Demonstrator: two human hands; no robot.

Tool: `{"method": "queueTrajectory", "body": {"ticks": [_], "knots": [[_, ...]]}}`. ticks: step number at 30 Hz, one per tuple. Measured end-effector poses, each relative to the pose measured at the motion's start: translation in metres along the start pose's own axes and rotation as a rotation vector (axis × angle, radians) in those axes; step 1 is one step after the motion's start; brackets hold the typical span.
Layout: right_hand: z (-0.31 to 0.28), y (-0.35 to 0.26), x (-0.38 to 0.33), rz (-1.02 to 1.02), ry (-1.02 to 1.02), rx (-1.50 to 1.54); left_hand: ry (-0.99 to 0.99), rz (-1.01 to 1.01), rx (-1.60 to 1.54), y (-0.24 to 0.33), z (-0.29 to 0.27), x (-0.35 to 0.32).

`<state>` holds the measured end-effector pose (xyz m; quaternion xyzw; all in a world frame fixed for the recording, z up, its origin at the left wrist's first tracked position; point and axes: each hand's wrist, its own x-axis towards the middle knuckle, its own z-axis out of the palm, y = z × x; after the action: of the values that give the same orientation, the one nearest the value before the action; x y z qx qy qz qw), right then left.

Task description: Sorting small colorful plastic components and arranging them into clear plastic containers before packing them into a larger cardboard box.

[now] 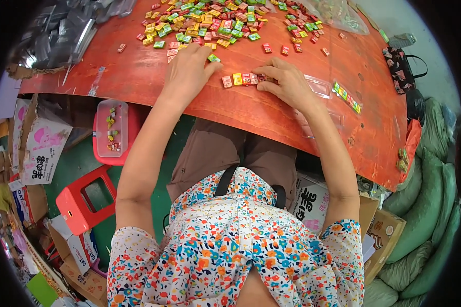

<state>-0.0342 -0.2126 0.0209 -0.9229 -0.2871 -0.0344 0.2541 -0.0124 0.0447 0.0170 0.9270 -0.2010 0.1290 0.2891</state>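
Resting flat, fingers spread, the left hand touches a green candy; right hand, at 3 o'clock, presses curled fingers on the candy row.

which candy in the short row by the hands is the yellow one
The yellow candy is second from the left in the row, between two red-wrapped pieces; the right hand covers the row's other end, and the left hand rests beside it.
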Motion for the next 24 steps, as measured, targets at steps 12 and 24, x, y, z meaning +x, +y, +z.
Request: {"method": "queueTrajectory", "body": {"ticks": [12,24], "knots": [[-0.003,0.0,0.0,0.042,-0.07,-0.01,-0.19,0.052,-0.184,0.008,-0.01,-0.029],[0.008,0.001,-0.007,-0.074,0.071,-0.144,-0.131,0.095,-0.166,0.023,0.013,-0.022]]}}
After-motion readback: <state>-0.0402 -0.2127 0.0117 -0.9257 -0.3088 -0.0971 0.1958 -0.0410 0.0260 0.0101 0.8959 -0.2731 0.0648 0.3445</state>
